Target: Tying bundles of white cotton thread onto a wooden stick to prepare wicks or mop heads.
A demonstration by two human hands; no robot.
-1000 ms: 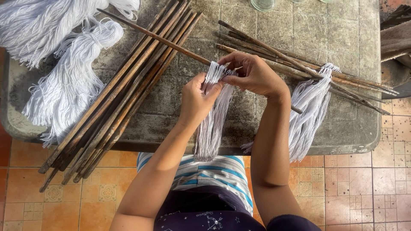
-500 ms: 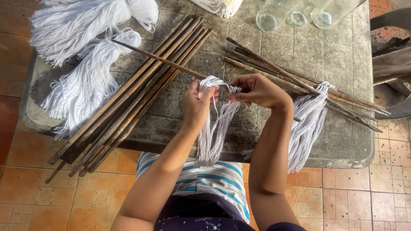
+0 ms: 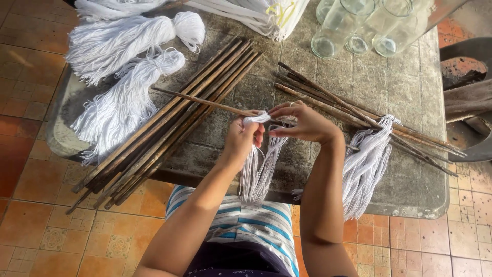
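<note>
My left hand (image 3: 240, 140) pinches the looped top of a bundle of white yarn strands (image 3: 259, 169) that hangs over the table's near edge. My right hand (image 3: 303, 123) grips the same strands just to the right, fingers closed on them. A thin brown stick (image 3: 205, 102) runs from the upper left under both hands, and the yarn is looped around it. The stick's right end is hidden behind my right wrist.
A worn grey table (image 3: 410, 92) carries a pile of long dark sticks (image 3: 164, 128) at left and a smaller pile (image 3: 333, 100) at right with a yarn tassel (image 3: 366, 164) tied on. White yarn skeins (image 3: 123, 97) lie far left. Glass jars (image 3: 353, 25) stand behind.
My hands and the stick have come nearer the table's front edge. The loops, spread apart half a second ago, are now drawn tight into one bunch. More of the table's far side shows.
</note>
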